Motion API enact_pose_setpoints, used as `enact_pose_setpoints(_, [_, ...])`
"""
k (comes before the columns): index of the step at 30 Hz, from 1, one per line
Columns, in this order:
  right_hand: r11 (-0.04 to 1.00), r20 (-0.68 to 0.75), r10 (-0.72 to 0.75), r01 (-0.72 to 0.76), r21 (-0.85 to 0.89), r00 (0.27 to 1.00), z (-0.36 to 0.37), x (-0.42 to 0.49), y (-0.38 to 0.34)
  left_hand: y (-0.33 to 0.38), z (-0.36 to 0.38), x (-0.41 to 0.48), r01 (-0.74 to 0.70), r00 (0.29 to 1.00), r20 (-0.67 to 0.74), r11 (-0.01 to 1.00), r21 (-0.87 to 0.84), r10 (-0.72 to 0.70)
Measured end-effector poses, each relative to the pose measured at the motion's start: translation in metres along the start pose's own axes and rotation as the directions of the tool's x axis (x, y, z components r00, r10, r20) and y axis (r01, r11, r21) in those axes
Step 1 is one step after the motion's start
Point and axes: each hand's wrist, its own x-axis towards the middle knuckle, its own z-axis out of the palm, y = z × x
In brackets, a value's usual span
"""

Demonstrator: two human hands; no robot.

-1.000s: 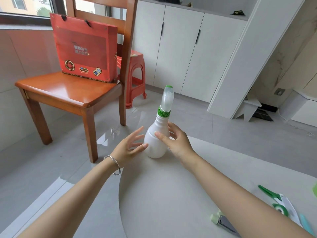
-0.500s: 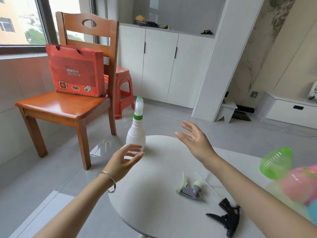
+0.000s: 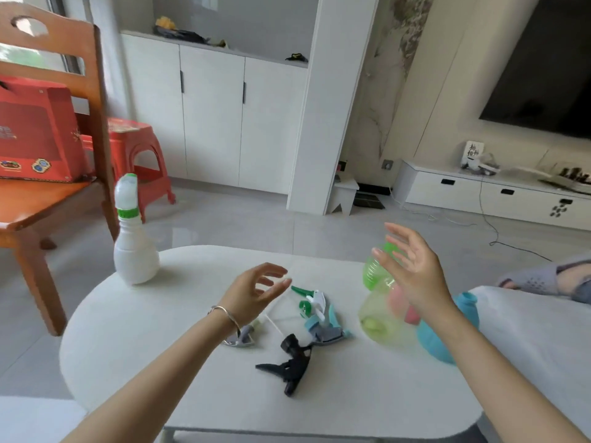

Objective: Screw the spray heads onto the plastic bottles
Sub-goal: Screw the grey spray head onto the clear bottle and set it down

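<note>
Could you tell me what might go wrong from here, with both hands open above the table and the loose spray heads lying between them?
The right hand hovers at the green bottle, which lies crowded against the pink and blue ones; a careless grip could send one rolling off the table. The spray heads, such as the black one, lie tangled with their dip tubes, so lifting one with the left hand may drag another. The finished white bottle stands near the table's edge, easy to knock.

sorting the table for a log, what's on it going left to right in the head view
white bottle → grey spray head → black spray head → blue-grey spray head → green bottle → blue bottle
</note>
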Motion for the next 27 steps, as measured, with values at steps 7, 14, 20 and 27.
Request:
enact_pose_setpoints(7, [0.999, -0.138, 0.044, -0.041, 0.023, 0.989, -0.037, -0.015, 0.055, 0.013, 0.083, 0.022, 0.024, 0.994, 0.104, 0.999, -0.041, -0.019])
enact_pose_setpoints(14, [0.977, -0.075, 0.208, -0.204, 0.06, 0.975, -0.034, -0.025, 0.113, 0.023, 0.137, 0.04, 0.039, 0.984, 0.175, 0.999, -0.024, -0.035])
enact_pose_setpoints(20, [0.965, -0.017, 0.259, -0.258, 0.039, 0.966, -0.029, -0.018, 0.125, 0.025, 0.167, 0.049, 0.054, 0.974, 0.223, 0.998, -0.022, -0.048])
enact_pose_setpoints(27, [0.957, -0.122, 0.277, -0.263, 0.12, 0.953, -0.028, -0.015, 0.108, 0.03, 0.175, 0.043, 0.009, 0.979, 0.202, 0.994, -0.106, 0.013])
